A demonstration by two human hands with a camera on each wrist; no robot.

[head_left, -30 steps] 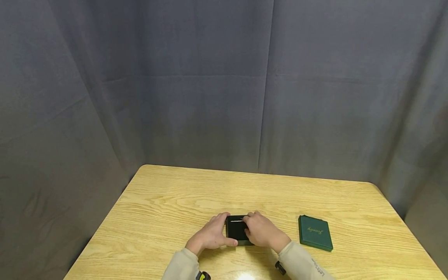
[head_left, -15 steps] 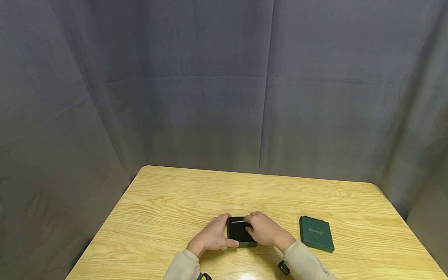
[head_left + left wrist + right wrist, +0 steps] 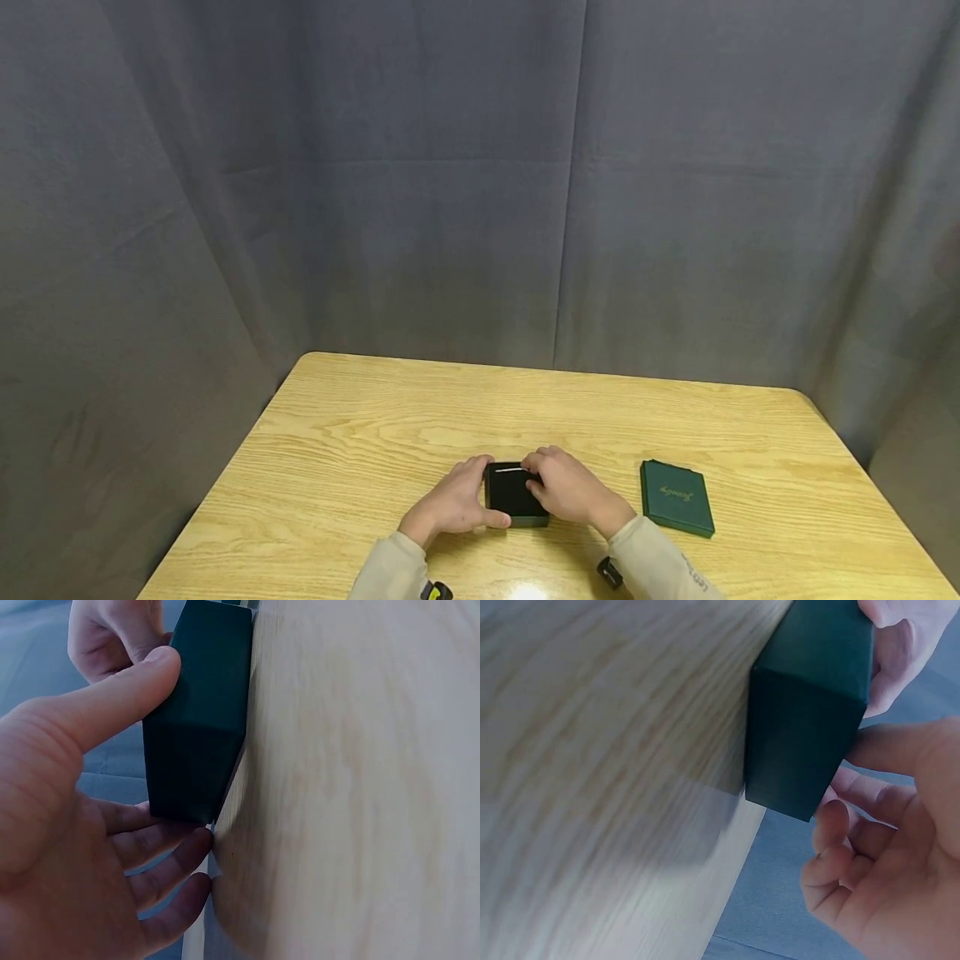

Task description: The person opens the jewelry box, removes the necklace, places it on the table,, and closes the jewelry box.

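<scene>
A small dark green box [image 3: 528,522] stands without its lid on the table, with a black padded insert [image 3: 512,497] inside. Across the insert's far part runs a thin silvery chain-like strip [image 3: 510,470]. My left hand [image 3: 453,500] grips the box's left side, thumb on the near wall and fingers at the far corner. My right hand [image 3: 570,492] bends over the box's right side. Its index fingertip is at the strip's right end and its thumb over the insert, slightly apart; I cannot tell whether it pinches anything. Both wrist views show the box's green outer walls [image 3: 199,675].
A flat green lid [image 3: 677,497] with gold script lies to the right of the right forearm. The wooden table [image 3: 420,400] has rounded far corners, and grey curtains [image 3: 435,208] hang behind it and at both sides.
My right hand has shifted slightly right and away from me over the box, and its finger and thumb have changed position a little. My left hand keeps its hold; the lid stays put.
</scene>
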